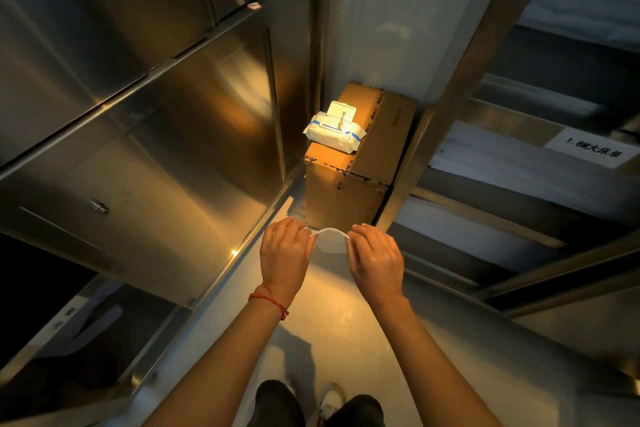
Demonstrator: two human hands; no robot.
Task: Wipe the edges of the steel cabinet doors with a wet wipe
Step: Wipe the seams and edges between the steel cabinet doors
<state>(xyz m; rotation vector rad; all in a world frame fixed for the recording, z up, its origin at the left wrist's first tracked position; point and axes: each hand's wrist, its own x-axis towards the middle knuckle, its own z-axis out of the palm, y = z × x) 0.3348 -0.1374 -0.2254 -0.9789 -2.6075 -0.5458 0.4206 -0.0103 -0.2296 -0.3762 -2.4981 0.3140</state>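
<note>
**A:** What's happening with the wet wipe (330,240)?

**B:** It is stretched between both hands, in front of the body, above the floor. The left hand (284,253) pinches one end with curled fingers, and the right hand (375,257) pinches the other end the same way. It looks like the wipe is being opened out, though I can't tell how far it is unfolded.

**A:** And the pack?

**B:** The wipe pack (335,129) sits on the cardboard box (349,181) ahead, lid up, with another sheet poking out.

**A:** So no wiping yet?

**B:** None, I'd say. The steel cabinet doors (166,136) are off to the left, well apart from the wipe.

**A:** How should this step go?

**B:** I'd spread it flat, then fold it into a pad thick enough to wrap over a door edge. A thin, twisted strip would likely slip off the rim. Then one hand can carry it to the nearest door seam and run along it with steady pressure.
</note>
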